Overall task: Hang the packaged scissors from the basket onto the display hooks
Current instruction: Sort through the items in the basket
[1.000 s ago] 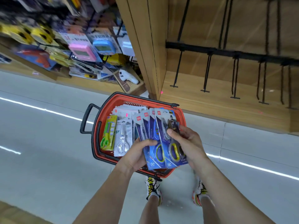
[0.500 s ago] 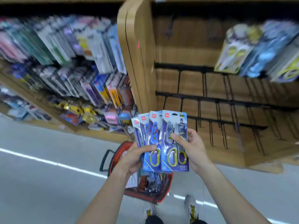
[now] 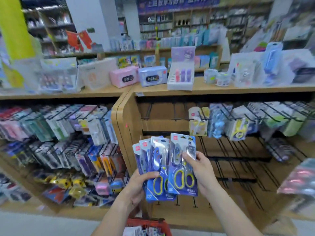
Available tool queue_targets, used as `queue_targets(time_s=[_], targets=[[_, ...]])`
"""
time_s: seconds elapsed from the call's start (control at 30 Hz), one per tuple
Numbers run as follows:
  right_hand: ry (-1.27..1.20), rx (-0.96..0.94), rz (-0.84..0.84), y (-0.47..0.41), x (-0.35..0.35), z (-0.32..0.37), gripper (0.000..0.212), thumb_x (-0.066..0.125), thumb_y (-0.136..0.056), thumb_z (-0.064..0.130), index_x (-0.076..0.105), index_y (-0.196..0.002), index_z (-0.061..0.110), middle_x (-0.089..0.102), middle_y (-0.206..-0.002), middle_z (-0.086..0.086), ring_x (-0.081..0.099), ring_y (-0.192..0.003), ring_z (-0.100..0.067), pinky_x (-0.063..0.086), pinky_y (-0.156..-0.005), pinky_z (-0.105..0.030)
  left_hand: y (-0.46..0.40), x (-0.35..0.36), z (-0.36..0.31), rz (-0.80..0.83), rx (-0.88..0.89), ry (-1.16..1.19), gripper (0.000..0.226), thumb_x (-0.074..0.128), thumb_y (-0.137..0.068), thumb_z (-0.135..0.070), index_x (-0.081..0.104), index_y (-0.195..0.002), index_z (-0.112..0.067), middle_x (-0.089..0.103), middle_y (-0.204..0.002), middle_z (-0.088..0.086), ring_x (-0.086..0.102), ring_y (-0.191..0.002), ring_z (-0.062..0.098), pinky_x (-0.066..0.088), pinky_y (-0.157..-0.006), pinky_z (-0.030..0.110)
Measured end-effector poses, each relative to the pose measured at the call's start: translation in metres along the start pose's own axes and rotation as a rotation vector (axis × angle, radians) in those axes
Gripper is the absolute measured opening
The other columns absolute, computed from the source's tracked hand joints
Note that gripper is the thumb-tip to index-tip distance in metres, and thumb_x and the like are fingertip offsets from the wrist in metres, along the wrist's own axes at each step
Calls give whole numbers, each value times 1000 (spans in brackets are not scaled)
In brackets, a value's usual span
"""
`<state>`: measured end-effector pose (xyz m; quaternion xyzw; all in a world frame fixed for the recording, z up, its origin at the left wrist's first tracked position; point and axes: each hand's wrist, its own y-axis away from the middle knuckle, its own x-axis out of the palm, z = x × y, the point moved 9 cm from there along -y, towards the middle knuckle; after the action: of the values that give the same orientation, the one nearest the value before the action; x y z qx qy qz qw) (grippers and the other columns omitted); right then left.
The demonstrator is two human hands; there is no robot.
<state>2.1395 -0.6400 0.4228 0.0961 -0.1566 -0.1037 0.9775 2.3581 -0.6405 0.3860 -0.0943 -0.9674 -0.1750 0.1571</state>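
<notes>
I hold a fanned stack of blue packaged scissors (image 3: 157, 169) in front of the wooden display. My left hand (image 3: 139, 186) grips the stack from below and left. My right hand (image 3: 200, 171) pinches the front pack (image 3: 182, 160), which shows yellow-rimmed handles. Empty black display hooks (image 3: 226, 150) stick out of the panel just behind and right of the packs. The red basket (image 3: 150, 223) sits on the floor below my arms, with more packs inside; only its top edge shows.
Filled hooks of hanging packs (image 3: 238, 123) line the upper right of the panel. A crowded hook section (image 3: 59, 133) stands to the left. The wooden shelf top (image 3: 204, 90) carries boxes and small displays. More shelving fills the background.
My view has tilted up from the basket to the shelf. Both hands lifted the fanned packs out of the basket to chest height in front of the empty hooks.
</notes>
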Motion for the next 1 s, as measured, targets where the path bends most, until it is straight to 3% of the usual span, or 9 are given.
queue_targets(time_s=[0.13,0.23,0.33,0.53,0.83,1.0], targets=[[-4,-10,-77,-25,-14,7,20,69,-100,16,61,-113,3,79,-99,-17,77,-78,-29,62,-65,-40,-4,-11,9,-14,-26,29,108,106,-44,-21,59,-139,-1,69,-130,30,71,-109,47,60,-89,53],[46,-34,-105,-45,-21,15,16,65,-103,22,61,-107,7,78,-104,-17,76,-90,-35,61,-76,-47,-8,-19,16,-12,-60,63,107,107,-38,-18,62,-133,-4,71,-126,29,74,-102,46,63,-80,51],[119,-67,-79,-62,-17,19,15,65,-102,31,63,-106,17,77,-108,-12,74,-103,-35,58,-93,-60,-12,-24,19,-12,-79,86,108,107,-36,-16,62,-133,-5,70,-126,30,74,-101,47,63,-81,53],[85,-112,-92,-79,-15,26,17,64,-103,26,59,-111,11,79,-101,-8,77,-97,-32,61,-87,-54,-23,-23,17,22,-89,102,105,104,-43,-13,59,-136,-1,67,-129,33,73,-103,48,63,-81,53],[170,-148,-22,-98,1,24,21,68,-100,34,63,-114,20,79,-110,-2,74,-107,-24,56,-98,-59,-39,-18,10,11,-83,45,111,107,-39,-19,58,-137,-2,68,-129,31,67,-114,53,53,-102,64],[175,-156,-43,-108,11,20,14,69,-99,35,65,-110,26,78,-108,0,74,-105,-23,57,-95,-59,-40,-17,3,19,-82,56,110,107,-40,-19,57,-137,-1,68,-129,31,71,-108,49,63,-87,55]])
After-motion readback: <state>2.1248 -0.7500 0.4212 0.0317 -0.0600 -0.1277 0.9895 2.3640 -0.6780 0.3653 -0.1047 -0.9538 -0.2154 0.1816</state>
